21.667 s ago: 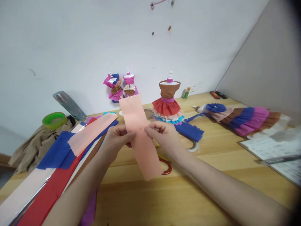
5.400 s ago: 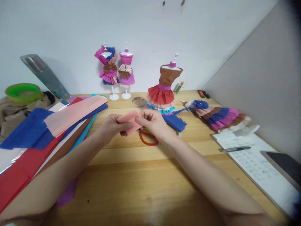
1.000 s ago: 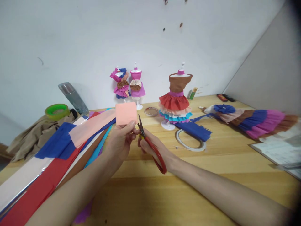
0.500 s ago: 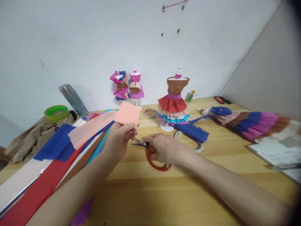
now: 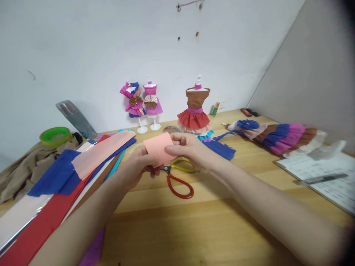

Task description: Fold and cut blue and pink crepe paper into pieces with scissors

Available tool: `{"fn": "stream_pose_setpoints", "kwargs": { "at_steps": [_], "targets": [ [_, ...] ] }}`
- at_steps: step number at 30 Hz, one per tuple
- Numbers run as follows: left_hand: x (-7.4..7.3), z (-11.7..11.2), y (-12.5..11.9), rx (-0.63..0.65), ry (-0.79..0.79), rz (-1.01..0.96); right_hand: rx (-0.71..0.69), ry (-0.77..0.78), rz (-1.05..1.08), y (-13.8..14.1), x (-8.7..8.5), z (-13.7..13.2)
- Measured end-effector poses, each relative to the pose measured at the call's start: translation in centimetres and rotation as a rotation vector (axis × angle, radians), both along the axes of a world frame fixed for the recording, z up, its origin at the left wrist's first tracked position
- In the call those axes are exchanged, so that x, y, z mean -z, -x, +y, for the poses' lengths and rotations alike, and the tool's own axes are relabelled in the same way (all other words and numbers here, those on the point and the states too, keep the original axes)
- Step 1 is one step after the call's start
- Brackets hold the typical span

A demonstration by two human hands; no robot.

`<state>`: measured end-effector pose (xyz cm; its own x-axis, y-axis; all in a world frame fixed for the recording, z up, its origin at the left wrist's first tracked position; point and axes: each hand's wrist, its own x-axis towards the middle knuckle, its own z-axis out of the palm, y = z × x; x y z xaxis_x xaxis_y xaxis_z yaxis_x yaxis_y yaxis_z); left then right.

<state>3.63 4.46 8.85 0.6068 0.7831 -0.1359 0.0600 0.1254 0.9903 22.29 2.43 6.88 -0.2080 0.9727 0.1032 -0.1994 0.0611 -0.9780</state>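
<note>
A peach piece of crepe paper [image 5: 158,148] is held up over the table between my two hands. My left hand [image 5: 140,162] pinches its lower left edge, while my right hand [image 5: 186,147] grips its right side with the thumb on top. Just beneath lie scissors [image 5: 179,186] with one red and one yellow handle loop; their blades are mostly hidden behind my left fingers. Behind my right hand stands a small dress form [image 5: 198,101] in a brown top with a red, peach and blue ruffled skirt. A blue paper strip [image 5: 222,148] lies beside it.
Long coloured paper strips [image 5: 59,199] fill the left side, near a green tape roll [image 5: 55,136], cloth [image 5: 33,162] and a bottle [image 5: 76,118]. Two smaller dress forms [image 5: 151,99] stand by the wall. At right are a ruffled dress [image 5: 283,138] and a pen [image 5: 324,179] on a clipboard [image 5: 313,166].
My right hand has let go of the scissors, leaving them on the table, and has taken the right side of the peach paper. The view has shifted slightly rightward.
</note>
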Motion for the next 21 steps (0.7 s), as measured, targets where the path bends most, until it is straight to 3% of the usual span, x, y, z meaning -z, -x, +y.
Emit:
{"fn": "stream_pose_setpoints", "kwargs": {
  "at_steps": [6, 14, 21],
  "targets": [
    [-0.41, 0.21, 0.72, -0.007, -0.040, 0.026, 0.147, 0.000, 0.064, 0.92, 0.01, -0.19],
    [0.21, 0.37, 0.12, -0.204, -0.160, -0.127, 0.186, -0.025, 0.128, 0.96, 0.15, -0.15],
    [-0.40, 0.73, 0.57, -0.144, -0.167, -0.172, 0.184, -0.048, 0.205, 0.45, 0.37, 0.16]
  ]
}}
